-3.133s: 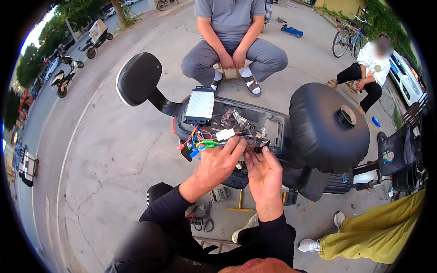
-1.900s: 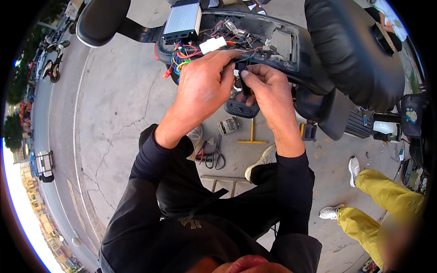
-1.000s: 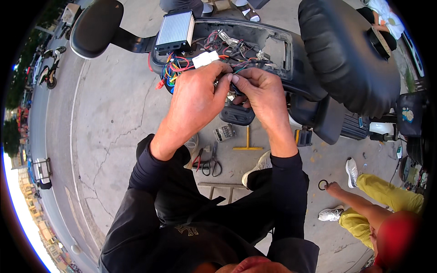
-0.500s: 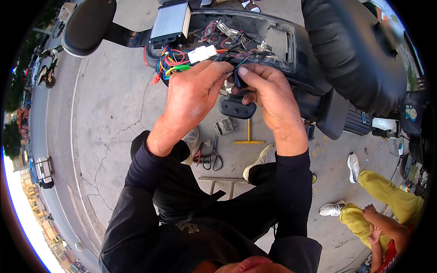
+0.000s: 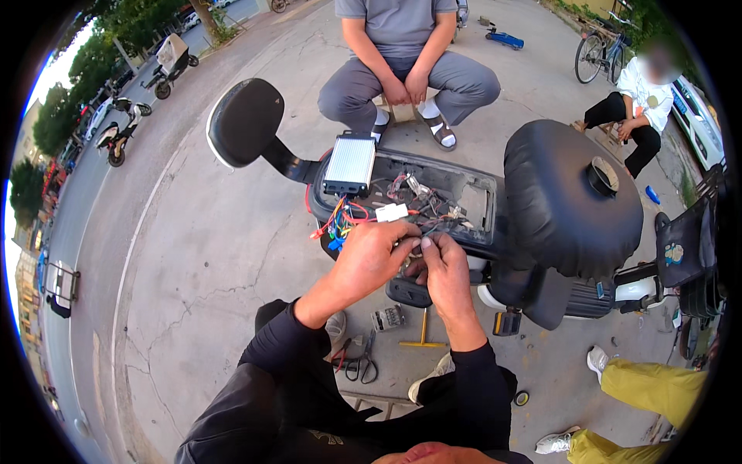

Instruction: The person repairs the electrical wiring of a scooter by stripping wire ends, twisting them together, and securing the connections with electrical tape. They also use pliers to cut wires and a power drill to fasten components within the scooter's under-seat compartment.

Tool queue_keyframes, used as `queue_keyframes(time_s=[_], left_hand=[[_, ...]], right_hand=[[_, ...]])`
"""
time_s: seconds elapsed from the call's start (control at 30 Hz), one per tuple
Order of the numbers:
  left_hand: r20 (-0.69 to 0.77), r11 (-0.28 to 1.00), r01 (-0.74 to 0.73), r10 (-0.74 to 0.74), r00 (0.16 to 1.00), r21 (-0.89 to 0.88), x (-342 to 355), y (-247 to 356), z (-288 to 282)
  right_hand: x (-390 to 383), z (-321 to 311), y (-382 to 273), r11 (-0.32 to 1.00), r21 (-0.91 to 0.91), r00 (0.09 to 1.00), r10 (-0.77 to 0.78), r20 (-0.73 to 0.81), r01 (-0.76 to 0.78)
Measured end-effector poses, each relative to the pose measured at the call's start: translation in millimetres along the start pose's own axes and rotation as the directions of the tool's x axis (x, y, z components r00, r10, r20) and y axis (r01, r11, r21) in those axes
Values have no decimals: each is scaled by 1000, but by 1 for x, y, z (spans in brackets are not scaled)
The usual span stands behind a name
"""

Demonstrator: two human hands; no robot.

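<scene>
My left hand [image 5: 366,261] and my right hand [image 5: 449,277] meet with pinched fingertips over the near edge of a scooter's open seat compartment [image 5: 483,166]. A thin dark wire [image 5: 430,229] runs to the fingertips; its end is hidden between them. Just beyond my left hand lies a white plastic connector [image 5: 392,212]. A finned silver controller box [image 5: 350,164] sits on the compartment's left end, with coloured wires and plugs [image 5: 340,220] hanging from it. More tangled wiring [image 5: 421,192] fills the compartment.
A black seat cushion [image 5: 568,197] rises at right, a padded backrest [image 5: 247,124] at left. Below lie scissors [image 5: 362,367], a bit set [image 5: 388,317], a yellow T-handle tool [image 5: 423,332] and a tape roll [image 5: 522,398]. A person [image 5: 402,62] sits opposite; yellow trousers [image 5: 649,390] show at lower right.
My view has tilted up, bringing the seated people and street into sight. The hands remain together at the wiring. A dark strip seen at my right fingertips before is now hidden.
</scene>
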State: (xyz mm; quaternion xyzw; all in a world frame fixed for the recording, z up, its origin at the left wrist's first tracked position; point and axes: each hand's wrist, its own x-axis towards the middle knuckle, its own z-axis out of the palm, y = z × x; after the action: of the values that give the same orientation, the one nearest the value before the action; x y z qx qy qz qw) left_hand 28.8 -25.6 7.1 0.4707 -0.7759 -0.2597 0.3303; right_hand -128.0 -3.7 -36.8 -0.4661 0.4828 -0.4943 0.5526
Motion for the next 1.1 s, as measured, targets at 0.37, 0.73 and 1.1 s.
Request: queue_keyframes(time_s=[0.37, 0.73, 1.1], left_hand=[[273, 914, -232, 142, 951, 332, 25, 3, -16], [477, 793, -256, -50, 877, 553, 56, 9, -14], [527, 788, -156, -237, 816, 596, 67, 31, -20]], right_hand=[[2, 8, 3, 949, 306, 997, 83, 9, -82], [3, -2, 7, 982, 190, 1000, -17, 4, 16], [4, -13, 9, 983, 174, 999, 46, 28, -51]])
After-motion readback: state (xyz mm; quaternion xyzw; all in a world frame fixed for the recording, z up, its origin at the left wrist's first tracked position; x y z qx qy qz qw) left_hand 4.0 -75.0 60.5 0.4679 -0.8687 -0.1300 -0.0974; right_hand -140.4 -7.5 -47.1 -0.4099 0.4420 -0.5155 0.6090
